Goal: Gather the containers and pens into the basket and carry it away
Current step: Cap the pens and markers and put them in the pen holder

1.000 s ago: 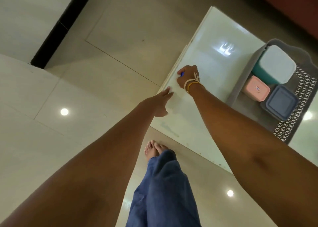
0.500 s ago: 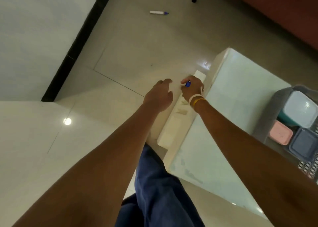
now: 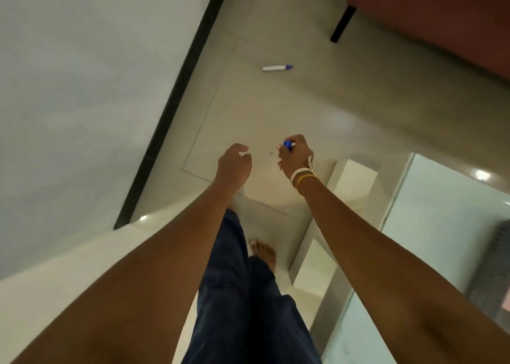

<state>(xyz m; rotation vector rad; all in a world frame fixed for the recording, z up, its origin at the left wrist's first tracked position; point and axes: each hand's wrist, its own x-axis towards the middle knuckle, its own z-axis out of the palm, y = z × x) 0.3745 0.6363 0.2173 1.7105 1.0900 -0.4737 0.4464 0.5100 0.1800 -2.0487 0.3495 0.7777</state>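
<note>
Glossy pale floor tiles [image 3: 262, 110] filled the middle of the frame, smooth and faintly reflective, cut by thin grout lines and carrying bright spots of ceiling light. A flat grey-white wall [image 3: 82, 74] took the upper left, edged by a dark, narrow skirting strip [image 3: 176, 107] that ran diagonally down toward the lower left. At the upper right we saw a dull red-brown piece of furniture [image 3: 441, 13] on a slim black leg [image 3: 343, 24].

On the tiles near the top centre lay a loose pen [image 3: 276, 67], a slender cylinder with a whitish barrel and a blue cap, well apart from both hands. Our right hand [image 3: 296, 156], in the middle of the frame, had its fingers curled round a second pen [image 3: 287, 144]; only its rounded blue end showed above the fist. White cord and a yellow bangle [image 3: 303, 177] circled that wrist. Our left hand [image 3: 234, 165], just to the left of it, hung with fingers loosely curled and held nothing.

Along the right edge stood a table [image 3: 441, 225] with a slick, glassy pale-green top and blocky white supports. A sliver of the grey basket [image 3: 496, 259], its side perforated, showed at the far right edge on that top. Dark blue trousers [image 3: 242, 294] and a bare foot [image 3: 265, 252] occupied the lower centre.
</note>
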